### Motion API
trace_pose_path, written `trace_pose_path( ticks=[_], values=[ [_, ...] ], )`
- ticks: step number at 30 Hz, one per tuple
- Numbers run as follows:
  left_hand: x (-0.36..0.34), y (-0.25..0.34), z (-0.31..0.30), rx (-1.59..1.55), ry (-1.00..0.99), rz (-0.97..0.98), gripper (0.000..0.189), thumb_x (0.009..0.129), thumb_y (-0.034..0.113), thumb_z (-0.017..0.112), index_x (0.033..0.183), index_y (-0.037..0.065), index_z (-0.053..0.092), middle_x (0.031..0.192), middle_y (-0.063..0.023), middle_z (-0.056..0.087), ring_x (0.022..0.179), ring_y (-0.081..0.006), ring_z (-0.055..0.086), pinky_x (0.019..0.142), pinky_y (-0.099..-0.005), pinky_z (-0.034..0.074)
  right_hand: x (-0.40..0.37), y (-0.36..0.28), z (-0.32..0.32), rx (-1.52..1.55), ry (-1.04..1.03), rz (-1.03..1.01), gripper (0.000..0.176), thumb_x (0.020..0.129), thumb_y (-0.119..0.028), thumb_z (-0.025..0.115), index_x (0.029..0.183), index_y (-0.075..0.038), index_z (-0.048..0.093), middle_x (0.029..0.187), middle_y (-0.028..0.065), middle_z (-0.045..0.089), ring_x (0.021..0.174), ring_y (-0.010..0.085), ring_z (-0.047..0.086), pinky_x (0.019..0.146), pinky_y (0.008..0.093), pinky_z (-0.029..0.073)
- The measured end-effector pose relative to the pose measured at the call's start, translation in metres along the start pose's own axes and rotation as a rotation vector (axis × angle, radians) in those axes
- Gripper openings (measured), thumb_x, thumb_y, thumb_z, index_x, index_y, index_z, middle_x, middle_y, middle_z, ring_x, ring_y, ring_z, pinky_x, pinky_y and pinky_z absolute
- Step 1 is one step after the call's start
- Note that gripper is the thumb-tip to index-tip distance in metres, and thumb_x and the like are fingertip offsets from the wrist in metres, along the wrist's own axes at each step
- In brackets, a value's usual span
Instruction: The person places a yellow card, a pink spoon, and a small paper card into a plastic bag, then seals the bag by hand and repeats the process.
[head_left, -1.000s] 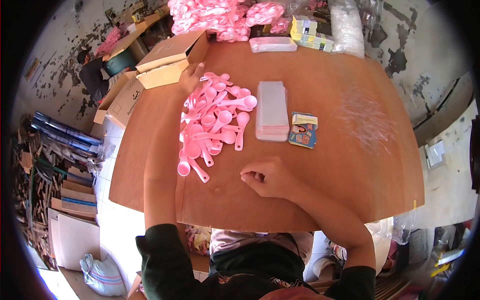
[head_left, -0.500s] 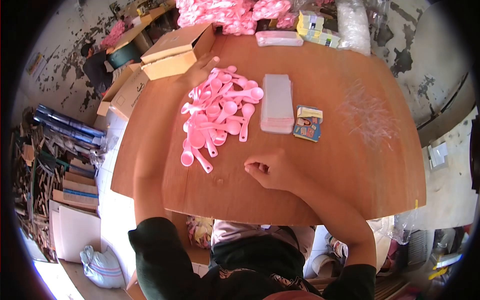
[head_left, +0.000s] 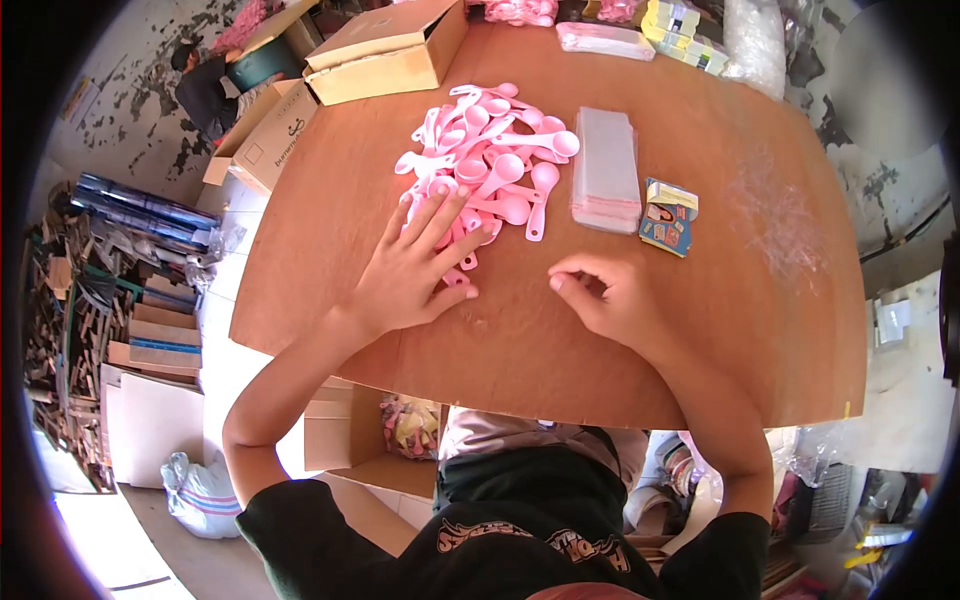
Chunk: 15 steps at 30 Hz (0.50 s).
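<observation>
A heap of pink plastic measuring spoons (head_left: 500, 175) lies on the brown table. My left hand (head_left: 410, 265) is spread over the near edge of the heap, its fingertips on or just above the nearest spoons and hiding some of them. To the right of it, my right hand (head_left: 605, 295) rests by the table surface with fingers curled in and thumb near the index finger; nothing shows in it. Beyond that hand are a stack of clear plastic sleeves (head_left: 606, 170) and a small pile of blue and yellow printed cards (head_left: 669, 218).
A cardboard box (head_left: 385, 60) stands at the table's back left. More clear packets (head_left: 605, 41), yellow card bundles (head_left: 685, 35) and a plastic roll (head_left: 754, 45) line the back. Thin clear plastic strips (head_left: 780, 215) lie at right. Another person (head_left: 205, 90) sits at far left.
My left hand has come back from the far left of the heap to its near edge, fingers spread. My right hand stays curled in about the same place. The view has shifted.
</observation>
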<state>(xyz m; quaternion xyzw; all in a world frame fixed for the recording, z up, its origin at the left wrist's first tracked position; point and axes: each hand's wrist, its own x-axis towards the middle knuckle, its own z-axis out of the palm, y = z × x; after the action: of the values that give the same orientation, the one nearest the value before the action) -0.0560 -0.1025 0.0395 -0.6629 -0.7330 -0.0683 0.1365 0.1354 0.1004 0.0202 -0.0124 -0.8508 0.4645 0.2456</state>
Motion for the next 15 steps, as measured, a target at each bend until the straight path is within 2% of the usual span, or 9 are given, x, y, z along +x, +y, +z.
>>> trace_pose_path(
  ticks=[2, 4, 6, 7, 8, 10, 11, 14, 15],
  values=[
    [0.008, -0.003, 0.006, -0.005, 0.028, -0.007, 0.064, 0.086, 0.047, 0.062, 0.143, 0.023, 0.044, 0.156, -0.017, 0.023, 0.143, -0.0369, 0.023, 0.115, -0.054, 0.015, 0.006, -0.004, -0.006, -0.009, 0.171, 0.02, 0.006, 0.084, -0.008, 0.068, 0.086, -0.002, 0.069, 0.07, 0.0063, 0.067, 0.058, 0.0085, 0.059, 0.054, 0.022, 0.046],
    [0.017, -0.009, 0.013, 0.016, 0.085, 0.001, 0.062, 0.087, 0.045, 0.062, 0.143, 0.023, 0.045, 0.155, -0.0166, 0.024, 0.142, -0.0369, 0.025, 0.114, -0.0542, 0.018, 0.014, -0.001, -0.02, -0.07, 0.211, 0.027, 0.005, 0.084, -0.006, 0.068, 0.086, -0.001, 0.069, 0.071, 0.0051, 0.066, 0.061, 0.0067, 0.058, 0.056, 0.0209, 0.046],
    [0.024, -0.012, 0.019, 0.03, 0.117, 0.008, 0.061, 0.087, 0.044, 0.061, 0.142, 0.023, 0.045, 0.155, -0.0163, 0.025, 0.142, -0.0368, 0.026, 0.114, -0.0543, 0.019, 0.023, 0.004, -0.031, -0.251, 0.291, 0.037, 0.004, 0.082, -0.004, 0.069, 0.085, -0.002, 0.068, 0.074, 0.0073, 0.067, 0.061, 0.0096, 0.061, 0.054, 0.0221, 0.046],
    [0.027, -0.014, 0.022, 0.047, 0.135, 0.01, 0.06, 0.088, 0.043, 0.061, 0.142, 0.022, 0.045, 0.155, -0.016, 0.026, 0.141, -0.0367, 0.028, 0.113, -0.0544, 0.02, 0.03, 0.012, -0.033, -0.301, 0.342, -0.008, 0.005, 0.08, -0.004, 0.069, 0.084, -0.002, 0.069, 0.077, 0.0088, 0.068, 0.065, 0.0178, 0.063, 0.055, 0.0296, 0.047],
    [0.031, -0.015, 0.025, 0.04, 0.14, 0.017, 0.06, 0.088, 0.043, 0.061, 0.142, 0.022, 0.045, 0.155, -0.016, 0.026, 0.141, -0.0367, 0.028, 0.113, -0.0544, 0.02, 0.035, 0.016, -0.04, -0.311, 0.346, -0.004, 0.005, 0.08, -0.004, 0.069, 0.084, -0.002, 0.069, 0.077, 0.0088, 0.068, 0.065, 0.0178, 0.063, 0.055, 0.0296, 0.047],
    [0.035, -0.017, 0.029, 0.04, 0.167, 0.003, 0.057, 0.087, 0.045, 0.061, 0.139, 0.023, 0.048, 0.153, -0.0141, 0.029, 0.137, -0.0356, 0.033, 0.11, -0.0582, 0.023, 0.046, 0.018, -0.051, -0.806, 0.274, -0.131, 0.008, 0.078, -0.009, 0.07, 0.084, -0.005, 0.07, 0.08, 0.0092, 0.068, 0.073, 0.0266, 0.062, 0.063, 0.0368, 0.045],
    [0.036, -0.017, 0.029, 0.034, 0.169, 0.006, 0.057, 0.087, 0.045, 0.061, 0.139, 0.023, 0.048, 0.153, -0.0141, 0.029, 0.137, -0.0356, 0.033, 0.11, -0.0582, 0.023, 0.052, 0.019, -0.054, -0.923, 0.254, -0.125, 0.012, 0.076, -0.015, 0.07, 0.086, -0.008, 0.072, 0.08, 0.0078, 0.068, 0.076, 0.0296, 0.06, 0.071, 0.0407, 0.041],
    [0.04, -0.01, 0.022, 0.03, 0.211, 0.021, 0.055, 0.088, 0.045, 0.06, 0.137, 0.023, 0.05, 0.153, -0.0141, 0.031, 0.137, -0.0349, 0.034, 0.111, -0.0583, 0.021, 0.065, 0.034, -0.06, -1.06, 0.166, 0.04, 0.011, 0.075, -0.017, 0.071, 0.085, -0.011, 0.074, 0.083, 0.0072, 0.069, 0.078, 0.0288, 0.061, 0.074, 0.0421, 0.039],
    [0.042, -0.003, 0.019, -0.012, 0.224, 0.05, 0.055, 0.088, 0.044, 0.06, 0.137, 0.022, 0.05, 0.153, -0.0141, 0.031, 0.137, -0.0343, 0.034, 0.112, -0.058, 0.02, 0.069, 0.037, -0.061, -1.066, 0.169, 0.04, 0.011, 0.075, -0.017, 0.071, 0.085, -0.011, 0.074, 0.083, 0.0072, 0.069, 0.078, 0.0288, 0.061, 0.074, 0.0421, 0.039]
  ],
)
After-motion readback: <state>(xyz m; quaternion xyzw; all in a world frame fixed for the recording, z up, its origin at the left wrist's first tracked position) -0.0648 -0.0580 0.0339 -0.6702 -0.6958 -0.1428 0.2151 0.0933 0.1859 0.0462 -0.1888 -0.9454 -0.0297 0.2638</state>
